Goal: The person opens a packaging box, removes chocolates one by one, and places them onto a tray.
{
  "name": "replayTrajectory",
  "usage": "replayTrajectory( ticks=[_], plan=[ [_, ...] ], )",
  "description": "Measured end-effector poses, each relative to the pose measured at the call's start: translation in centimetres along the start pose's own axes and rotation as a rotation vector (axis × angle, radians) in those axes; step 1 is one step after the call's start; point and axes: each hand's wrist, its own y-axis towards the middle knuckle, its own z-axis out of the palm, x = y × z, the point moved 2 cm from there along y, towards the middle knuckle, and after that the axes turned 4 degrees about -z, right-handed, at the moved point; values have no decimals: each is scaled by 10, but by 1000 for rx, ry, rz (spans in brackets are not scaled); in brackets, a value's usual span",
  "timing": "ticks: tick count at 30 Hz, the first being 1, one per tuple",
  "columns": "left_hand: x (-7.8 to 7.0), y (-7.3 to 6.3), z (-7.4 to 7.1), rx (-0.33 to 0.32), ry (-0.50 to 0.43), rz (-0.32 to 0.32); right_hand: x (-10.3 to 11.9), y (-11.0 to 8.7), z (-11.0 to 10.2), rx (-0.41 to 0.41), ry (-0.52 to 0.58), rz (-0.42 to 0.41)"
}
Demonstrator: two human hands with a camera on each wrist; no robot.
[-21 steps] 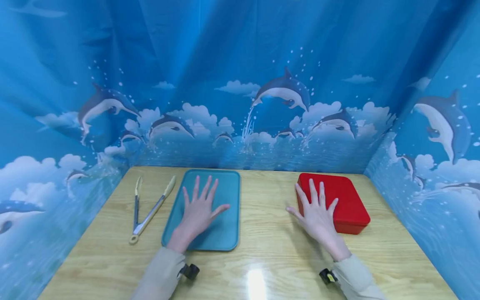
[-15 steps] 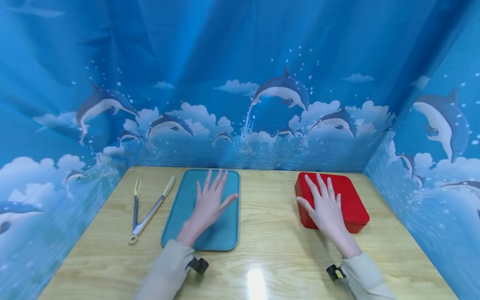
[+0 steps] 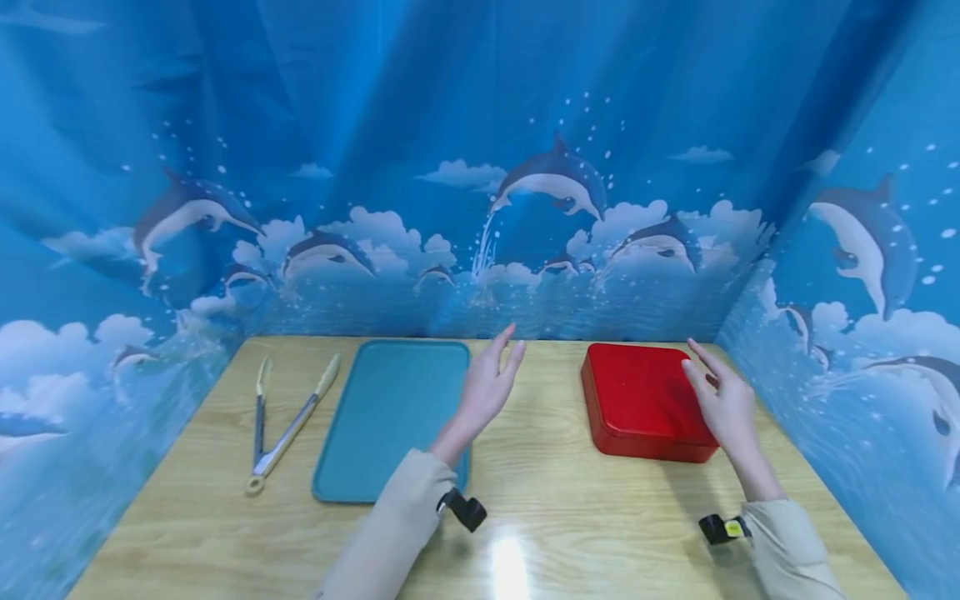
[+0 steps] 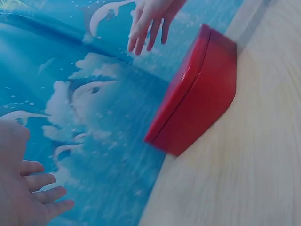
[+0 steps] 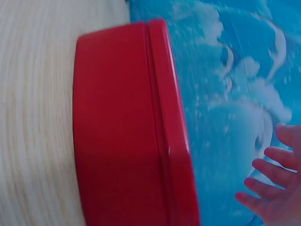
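A red lidded box (image 3: 648,400) stands on the right of the table, its lid seam showing in the left wrist view. My right hand (image 3: 726,408) is raised at the box's right side, palm turned toward it, fingers extended and holding nothing. Between the blue tray (image 3: 390,417) and the box, my left hand (image 3: 486,385) hovers with its fingers straight, turned on edge and free of any object. In the left wrist view the box (image 4: 197,94) lies between my left hand (image 4: 28,188) and the other hand (image 4: 153,19).
Metal tongs with pale tips (image 3: 281,442) lie spread on the wooden table (image 3: 555,517), left of the tray. A blue curtain printed with dolphins (image 3: 480,167) encloses the back and sides of the table.
Both hands have swung rightward and turned from palms down with fingers spread to palms facing sideways. The left has left the tray area; the right has crossed to the box's right side.
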Motion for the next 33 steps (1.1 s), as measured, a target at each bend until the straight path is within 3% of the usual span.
replayTrajectory(
  ticks=[6,14,18,21,25,33],
  plan=[
    [-2,4,41,58,-103,-45,-38,0,-16,62,138,149],
    [0,3,95,157,-180,-131,-74,-8,-15,271,351,352],
    [2,1,115,216,-184,-187,-80,-13,-9,347,349,413],
    [2,0,126,258,-169,-211,-81,-14,-6,372,308,446],
    [3,0,134,270,-130,-219,-80,-14,-4,346,296,470],
    [6,4,136,257,-150,-256,-79,-12,-3,338,273,446]
  ],
)
